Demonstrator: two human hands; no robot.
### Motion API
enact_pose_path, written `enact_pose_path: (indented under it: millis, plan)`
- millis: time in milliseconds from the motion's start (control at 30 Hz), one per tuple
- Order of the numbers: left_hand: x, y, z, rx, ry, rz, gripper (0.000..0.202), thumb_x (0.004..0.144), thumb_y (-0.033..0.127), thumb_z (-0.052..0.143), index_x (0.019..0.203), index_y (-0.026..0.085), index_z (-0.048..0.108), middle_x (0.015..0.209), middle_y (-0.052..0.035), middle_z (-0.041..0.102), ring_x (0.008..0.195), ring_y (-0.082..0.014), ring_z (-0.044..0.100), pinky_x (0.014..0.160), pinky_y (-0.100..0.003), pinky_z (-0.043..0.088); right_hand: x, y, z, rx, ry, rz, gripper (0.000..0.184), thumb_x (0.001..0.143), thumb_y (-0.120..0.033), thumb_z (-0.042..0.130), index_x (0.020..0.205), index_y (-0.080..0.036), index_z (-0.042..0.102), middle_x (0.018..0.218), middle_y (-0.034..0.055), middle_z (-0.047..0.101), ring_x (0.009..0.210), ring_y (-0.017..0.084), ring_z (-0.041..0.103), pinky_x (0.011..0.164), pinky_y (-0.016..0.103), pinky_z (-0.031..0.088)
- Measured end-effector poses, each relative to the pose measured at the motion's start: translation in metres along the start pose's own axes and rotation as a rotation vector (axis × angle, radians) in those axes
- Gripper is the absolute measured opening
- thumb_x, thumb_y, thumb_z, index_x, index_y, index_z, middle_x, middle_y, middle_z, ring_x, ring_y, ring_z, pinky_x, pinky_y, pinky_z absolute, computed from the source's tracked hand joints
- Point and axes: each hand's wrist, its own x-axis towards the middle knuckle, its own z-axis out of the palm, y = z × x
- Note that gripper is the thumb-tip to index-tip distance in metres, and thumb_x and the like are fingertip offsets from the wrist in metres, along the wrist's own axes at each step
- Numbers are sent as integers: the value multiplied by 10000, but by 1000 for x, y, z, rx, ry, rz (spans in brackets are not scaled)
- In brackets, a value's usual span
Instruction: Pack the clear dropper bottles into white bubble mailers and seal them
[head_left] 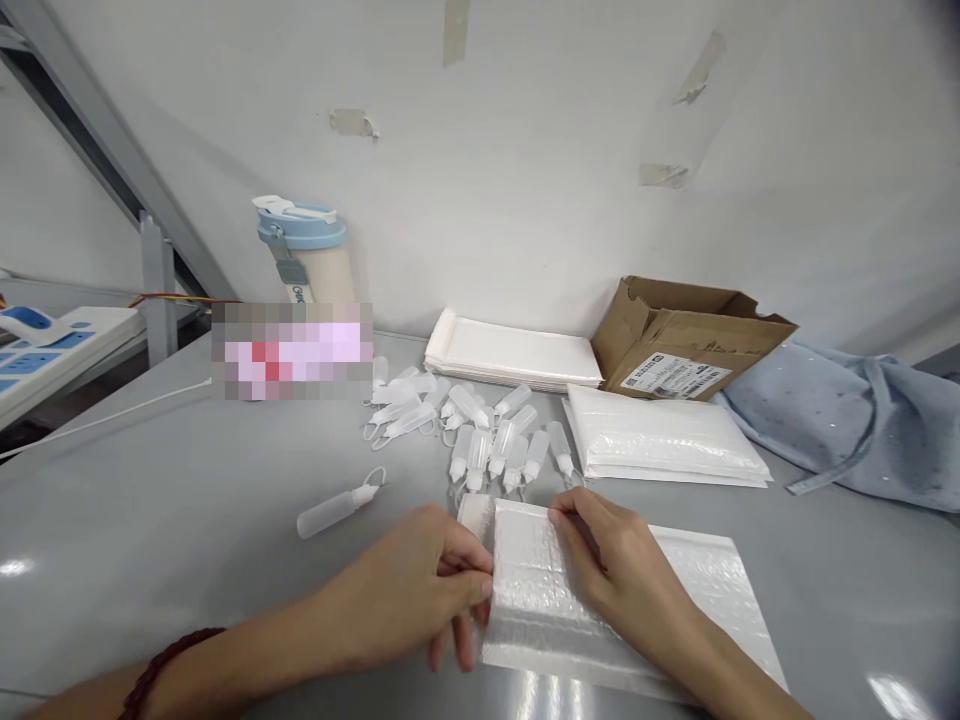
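Note:
A white bubble mailer [525, 570] lies on the table in front of me, its flap end toward the left. My left hand [439, 585] is closed on that left end, thumb and fingers pinching near the opening. The thumb and fingertips of my right hand [615, 560] pinch the mailer's far edge, and the hand covers part of its top. Beyond the mailer lies a heap of small translucent squeeze bottles [480, 455] with white caps and loop straps. One single squeeze bottle [330, 512] rests apart, left of the heap.
Two stacks of white mailers, one at the back [517, 350] and one at right [667, 435], flank an open cardboard box [682, 335]. A grey-blue cloth [847, 420] lies far right. At left stand a tumbler [307, 255] and a power strip [67, 350] with a white cable.

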Motion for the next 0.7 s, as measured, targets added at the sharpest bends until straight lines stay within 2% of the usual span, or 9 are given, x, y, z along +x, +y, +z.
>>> enact_pose_path:
  millis: [133,200,267,367,533,600,700]
  plan:
    - [1,0,-2,-59,-82,58,235,810,197,431,692,121,620,761,-61,700,699,-145,648,667,-230,491,0,-2,1,21,-3,-3,232,939,-263,338,771,-214,490,676,15,593,579,170,563,534,300,428]
    - [3,0,-3,-22,-82,50,253,816,178,411,683,124,620,745,-50,694,672,-135,633,642,-219,479,0,-2,1,30,2,-2,231,940,-269,333,772,-214,482,671,12,584,574,168,555,532,300,423]
    - [4,-2,-4,68,-17,59,275,830,194,405,653,135,607,670,-19,656,572,-111,568,561,-199,435,-1,-2,1,39,3,0,229,943,-273,331,773,-214,474,665,6,574,564,163,543,529,297,416]
    - [4,-3,-3,97,54,80,318,868,268,408,640,146,593,634,-2,605,579,-115,544,577,-206,428,-2,-2,1,63,-7,6,220,947,-272,333,784,-214,470,672,0,566,563,160,533,533,294,406]
    - [2,2,-2,-198,-38,146,503,925,474,281,768,138,622,771,-49,612,790,-184,592,802,-289,467,-2,-2,1,98,-9,13,214,948,-271,339,782,-216,462,664,-7,549,558,157,518,532,288,388]
    - [-1,3,-1,-127,-4,153,538,916,524,279,755,143,622,793,-51,598,803,-188,570,790,-283,460,-2,-1,1,108,-12,21,215,950,-269,338,780,-217,458,664,-9,546,553,153,512,525,282,380]
    - [-3,1,0,106,112,147,481,882,544,384,720,159,623,748,-22,574,715,-159,532,641,-224,434,-2,-1,1,118,-24,26,211,950,-262,339,783,-216,460,671,-9,550,562,152,515,532,281,379]
